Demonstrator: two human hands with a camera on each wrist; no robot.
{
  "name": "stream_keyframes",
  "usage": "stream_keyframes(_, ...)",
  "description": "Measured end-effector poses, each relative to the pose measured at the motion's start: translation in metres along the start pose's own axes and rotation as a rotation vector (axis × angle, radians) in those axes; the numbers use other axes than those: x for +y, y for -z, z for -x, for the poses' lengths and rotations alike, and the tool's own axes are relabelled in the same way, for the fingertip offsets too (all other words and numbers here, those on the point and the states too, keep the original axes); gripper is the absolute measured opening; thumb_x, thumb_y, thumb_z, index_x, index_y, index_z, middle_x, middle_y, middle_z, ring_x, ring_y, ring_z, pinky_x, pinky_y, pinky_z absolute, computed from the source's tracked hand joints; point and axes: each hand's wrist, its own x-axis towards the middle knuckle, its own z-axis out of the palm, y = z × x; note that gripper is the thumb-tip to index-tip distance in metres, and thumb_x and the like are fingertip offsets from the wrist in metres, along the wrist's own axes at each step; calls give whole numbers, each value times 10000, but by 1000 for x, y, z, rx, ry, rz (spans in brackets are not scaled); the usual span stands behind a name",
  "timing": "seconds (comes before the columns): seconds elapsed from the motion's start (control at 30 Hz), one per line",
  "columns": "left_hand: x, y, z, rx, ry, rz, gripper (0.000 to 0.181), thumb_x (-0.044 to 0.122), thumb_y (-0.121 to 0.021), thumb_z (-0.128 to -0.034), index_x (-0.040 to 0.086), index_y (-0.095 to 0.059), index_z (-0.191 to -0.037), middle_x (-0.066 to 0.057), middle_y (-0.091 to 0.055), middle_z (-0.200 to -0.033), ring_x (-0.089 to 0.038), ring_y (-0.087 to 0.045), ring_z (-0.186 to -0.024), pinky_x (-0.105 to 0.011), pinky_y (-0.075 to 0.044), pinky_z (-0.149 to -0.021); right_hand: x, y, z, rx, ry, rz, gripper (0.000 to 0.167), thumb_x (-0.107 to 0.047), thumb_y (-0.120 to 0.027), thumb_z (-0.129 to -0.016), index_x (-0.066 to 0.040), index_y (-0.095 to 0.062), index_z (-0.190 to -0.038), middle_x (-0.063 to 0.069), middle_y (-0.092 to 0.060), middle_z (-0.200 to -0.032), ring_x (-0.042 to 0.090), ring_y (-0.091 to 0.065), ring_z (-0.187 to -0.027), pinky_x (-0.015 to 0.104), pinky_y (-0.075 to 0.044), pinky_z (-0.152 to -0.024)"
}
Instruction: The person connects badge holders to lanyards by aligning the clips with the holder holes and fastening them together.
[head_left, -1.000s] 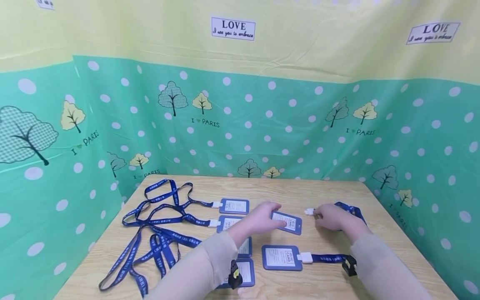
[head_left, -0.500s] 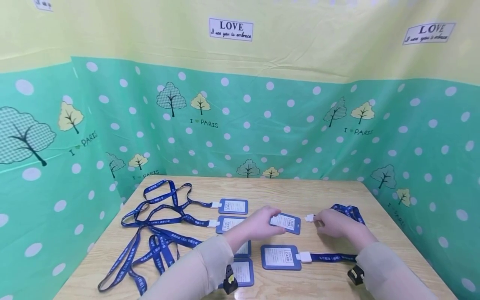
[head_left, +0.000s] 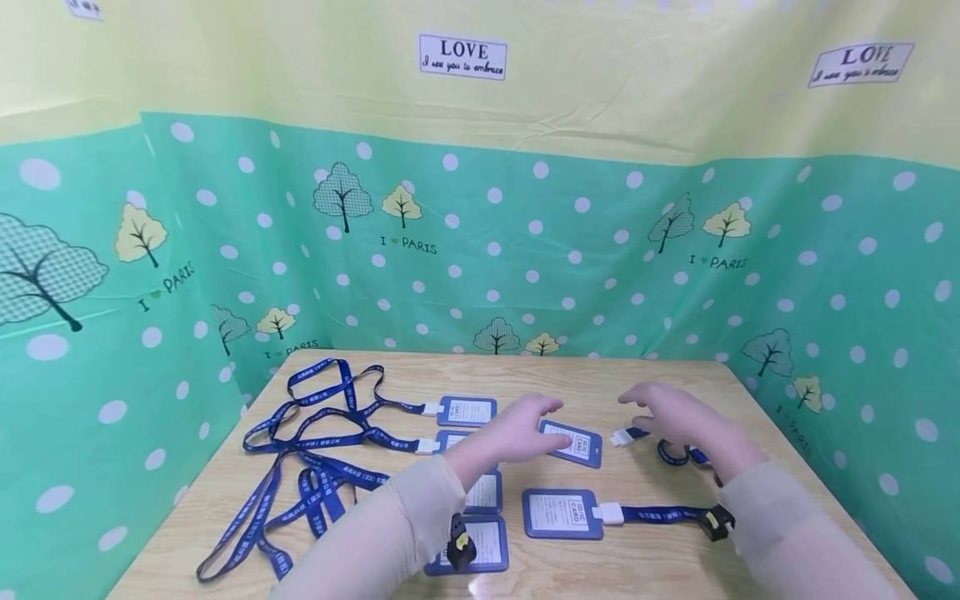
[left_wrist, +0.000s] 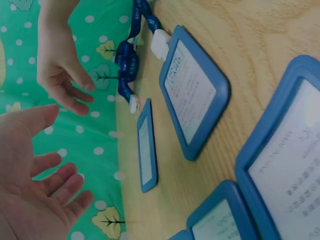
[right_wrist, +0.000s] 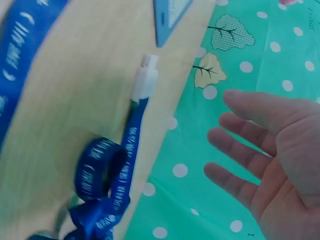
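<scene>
A blue-framed ID card holder [head_left: 577, 446] lies loose on the wooden table, slightly askew, with no strap on it. Just above its left end hovers my left hand [head_left: 521, 429]; the left wrist view shows the fingers spread, holding nothing. To the right, my right hand [head_left: 686, 417] is raised over a blue lanyard [right_wrist: 131, 145], fingers apart and clear of it. The lanyard's white clip [head_left: 622, 437] points at the loose holder, a small gap between them. Nearer me, another card holder [head_left: 562, 513] is joined by its white clip to a blue strap [head_left: 660, 515].
Several card holders are stacked in a column left of the middle, such as the far one [head_left: 467, 412], partly covered by my left arm. Their tangled blue lanyards [head_left: 330, 442] spread over the table's left side. A green dotted curtain [head_left: 450, 275] encloses the table.
My right hand has let go of the clip end of the lanyard and risen. My left hand has come away from the loose card holder, its fingers now spread.
</scene>
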Motion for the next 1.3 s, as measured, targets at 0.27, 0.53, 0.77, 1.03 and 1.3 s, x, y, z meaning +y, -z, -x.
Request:
stream_keyframes(0.27,7,4,-7,-1,-7,-22,650,426,-699,-956,120,-503,-1495,-61,-528,-1470,-218,-524,-1319,-386,-458,-1069,3,7,-7,-20,71,40,342,-96,-762,-914,-120,-706,-1251,110,-661,-1274,355,-613,-1190,536,-518,-968)
stream_keyframes(0.53,8,-2,-11,0,0,-42,649,427,-712,-944,132,-513,-1487,-47,-542,-1440,-202,-536,-1294,-369,-464,-1059,7,-4,-11,-98,44,-7,341,-57,-764,-902,-124,-719,-1234,76,-660,-1276,339,-625,-1159,536,-526,-952)
stream_keyframes(0.77,0,-11,-14,-11,4,-56,651,405,-723,-934,106,-523,-1477,-64,-543,-1442,-216,-530,-1304,-377,-449,-1076,9,-22,-13,-116,-15,-25,309,-39,-760,-898,-141,-741,-1190,56,-676,-1247,330,-633,-1158,545,-511,-975)
stream_keyframes(1.03,-7,-20,-13,-20,24,-78,634,434,-708,-933,151,-536,-1474,-27,-520,-1475,-201,-507,-1334,-378,-431,-1093,13,-37,-14,-113,-32,-31,271,-59,-773,-890,-146,-754,-1146,38,-699,-1194,331,-628,-1168,555,-496,-990)
stream_keyframes(1.3,-9,-22,-12,-28,36,-86,645,456,-705,-931,152,-538,-1474,-21,-532,-1457,-206,-515,-1327,-385,-437,-1089,16,-45,-17,-101,-27,-1,252,-25,-754,-895,-137,-767,-1121,48,-717,-1164,333,-636,-1158,562,-495,-989)
